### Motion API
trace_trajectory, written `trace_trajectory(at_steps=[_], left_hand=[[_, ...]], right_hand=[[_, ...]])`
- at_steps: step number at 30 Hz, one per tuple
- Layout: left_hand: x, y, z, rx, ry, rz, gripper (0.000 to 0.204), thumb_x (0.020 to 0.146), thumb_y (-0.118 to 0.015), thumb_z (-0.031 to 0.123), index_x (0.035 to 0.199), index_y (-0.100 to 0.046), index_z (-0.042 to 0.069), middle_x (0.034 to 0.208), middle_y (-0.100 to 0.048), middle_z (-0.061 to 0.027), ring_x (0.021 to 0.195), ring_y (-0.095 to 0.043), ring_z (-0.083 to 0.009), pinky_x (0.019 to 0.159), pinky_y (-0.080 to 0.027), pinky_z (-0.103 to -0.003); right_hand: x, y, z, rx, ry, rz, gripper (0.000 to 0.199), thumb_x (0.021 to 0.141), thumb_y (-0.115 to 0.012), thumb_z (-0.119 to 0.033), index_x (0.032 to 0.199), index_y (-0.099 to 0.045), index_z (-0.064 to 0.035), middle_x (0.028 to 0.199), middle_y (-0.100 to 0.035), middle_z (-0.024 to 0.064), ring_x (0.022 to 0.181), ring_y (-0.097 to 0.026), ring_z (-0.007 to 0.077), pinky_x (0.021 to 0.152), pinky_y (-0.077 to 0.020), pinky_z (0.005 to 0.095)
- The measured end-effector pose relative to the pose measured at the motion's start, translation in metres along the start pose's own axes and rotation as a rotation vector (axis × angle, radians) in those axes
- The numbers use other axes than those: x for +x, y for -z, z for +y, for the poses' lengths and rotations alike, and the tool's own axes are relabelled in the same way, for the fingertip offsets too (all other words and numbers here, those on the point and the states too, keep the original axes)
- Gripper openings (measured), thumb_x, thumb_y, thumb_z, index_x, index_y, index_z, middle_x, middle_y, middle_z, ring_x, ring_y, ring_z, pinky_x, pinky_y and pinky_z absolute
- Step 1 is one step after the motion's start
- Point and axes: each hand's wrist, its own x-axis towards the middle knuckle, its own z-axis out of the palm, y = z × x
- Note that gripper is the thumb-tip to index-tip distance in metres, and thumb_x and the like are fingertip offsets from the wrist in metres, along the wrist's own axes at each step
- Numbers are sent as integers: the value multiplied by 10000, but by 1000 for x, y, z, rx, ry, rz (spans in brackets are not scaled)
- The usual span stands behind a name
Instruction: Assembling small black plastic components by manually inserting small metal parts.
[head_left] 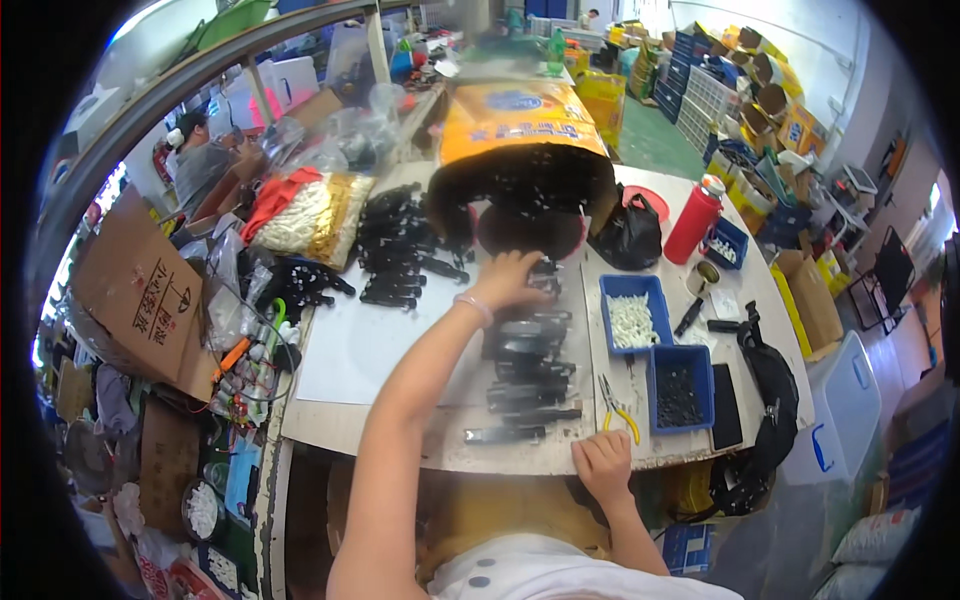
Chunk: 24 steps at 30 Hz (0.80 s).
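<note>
The parts (530, 392) are black, the trays (655, 397) blue, the flask (691, 226) red.

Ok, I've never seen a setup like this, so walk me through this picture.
There is no machine here: these are a person's bare hands. The one picture comes from a wide fisheye camera worn on the head and looking down, which is why straight edges bend.

On the pale table lie a row of long black pieces and, farther left, a pile of similar ones. To the row's right are a blue plastic tray of small white parts, another blue tray of small dark parts, and yellow-handled metal pliers. An open orange box lies beyond the row.

The left hand is at the row's far end; blur hides whether it grips a piece. The right hand rests at the table's near edge, with nothing visibly held.
</note>
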Motion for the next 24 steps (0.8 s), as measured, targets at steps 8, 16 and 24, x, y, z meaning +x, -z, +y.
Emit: trace_trajectory(at_steps=[8, 16, 24], left_hand=[[-13, -14, 2, 16, 94, -59, 911, 718, -545, 644, 1419, -251, 143, 1468, -203, -163, 1373, -95, -356, 1072, -53, -564], [-84, 30, -69, 79, -34, 213, 686, 684, -704, 173, 1297, -406, 96, 1325, -412, -137, 1263, -344, -323, 1019, -299, -448], [-117, 42, -169, 292, 272, -184, 823, 574, -718, 114, 1318, -368, 90, 1321, -395, -168, 1252, -349, -333, 1009, -307, -481]], right_hand=[[9, 3, -2, 5, 40, -78, 116, 699, -670, -73, 666, -559, -80, 663, -547, 38, 678, -531, 211, 708, -385, 354], [8, 1, -3, -44, 47, -34, 135, 697, -658, -89, 649, -532, -96, 649, -491, 32, 688, -519, 205, 708, -407, 353], [6, 2, -2, -43, 61, -21, 118, 682, -661, -67, 651, -549, -85, 637, -500, 35, 655, -520, 211, 673, -420, 349]])
